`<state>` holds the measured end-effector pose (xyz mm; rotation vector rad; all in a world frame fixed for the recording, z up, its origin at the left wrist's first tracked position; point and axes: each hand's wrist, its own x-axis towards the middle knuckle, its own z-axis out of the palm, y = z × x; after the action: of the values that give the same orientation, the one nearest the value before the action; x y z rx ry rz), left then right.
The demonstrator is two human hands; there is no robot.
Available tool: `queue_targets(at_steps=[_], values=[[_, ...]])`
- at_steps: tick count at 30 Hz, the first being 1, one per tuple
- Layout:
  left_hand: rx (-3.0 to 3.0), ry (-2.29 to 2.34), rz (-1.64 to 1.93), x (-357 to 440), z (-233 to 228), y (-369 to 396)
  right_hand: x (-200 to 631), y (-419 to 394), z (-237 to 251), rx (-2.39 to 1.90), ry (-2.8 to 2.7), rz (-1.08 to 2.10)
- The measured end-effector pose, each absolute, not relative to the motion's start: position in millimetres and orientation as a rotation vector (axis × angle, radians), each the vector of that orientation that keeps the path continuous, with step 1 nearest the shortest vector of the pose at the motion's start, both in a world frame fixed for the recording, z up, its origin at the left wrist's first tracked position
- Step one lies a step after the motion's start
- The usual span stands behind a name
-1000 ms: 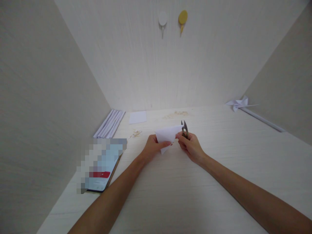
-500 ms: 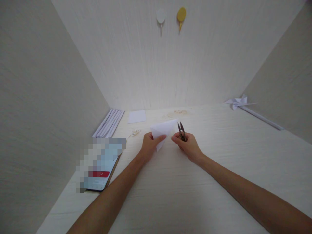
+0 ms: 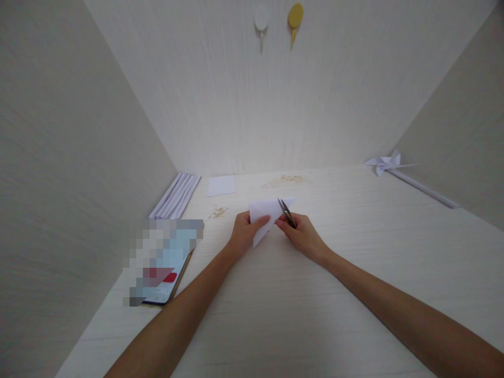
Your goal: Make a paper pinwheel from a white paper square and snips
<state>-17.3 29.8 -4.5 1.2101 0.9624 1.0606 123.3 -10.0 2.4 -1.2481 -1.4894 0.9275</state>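
Note:
A piece of white paper (image 3: pixel 263 209), folded into a triangle, is pinched in my left hand (image 3: pixel 244 231), thumb across its front. One corner of the paper points down, another points to the right. My right hand (image 3: pixel 300 231) is closed around small dark thread snips (image 3: pixel 288 214). Their pointed blades lie over the right part of the paper, angled up and to the left. Whether the blades have cut into the paper I cannot tell. The lower part of the snips is hidden by my fingers.
On the left lie several rolled white paper sticks (image 3: pixel 177 196), a phone (image 3: pixel 169 268) and small thin pieces (image 3: pixel 219 211). A square paper sheet (image 3: pixel 221 185) lies at the back. A paper pinwheel (image 3: pixel 388 163) with a stick (image 3: pixel 423 188) rests at the right. Two hooks (image 3: pixel 295 17) hang on the wall.
The snips have moved left and tilted so that their blades now overlap the paper. The paper has turned, its top edge now nearly level. Both hands keep their hold.

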Motion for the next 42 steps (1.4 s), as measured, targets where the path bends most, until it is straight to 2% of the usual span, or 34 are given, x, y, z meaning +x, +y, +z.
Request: queue_targets(at_steps=[18,28,32,38,42], values=[[1.293,1.031,1.072,-16,-2,27,121,-8,1,-1.285,-1.596,0.778],[1.234,1.118,1.208,-20,-1,32,124,-6,-1,-1.346,-1.57,0.794],[1.235,1.117,1.206,-21,-2,34,130,-5,2,-1.31,-1.536,1.074],[1.097,1.054,1.213,-20,2,34,147,-5,12,-1.01,-1.291,1.893],[1.034,0.984,1.171,-21,5,33,159,-3,14,-0.963,-1.279,2.137]])
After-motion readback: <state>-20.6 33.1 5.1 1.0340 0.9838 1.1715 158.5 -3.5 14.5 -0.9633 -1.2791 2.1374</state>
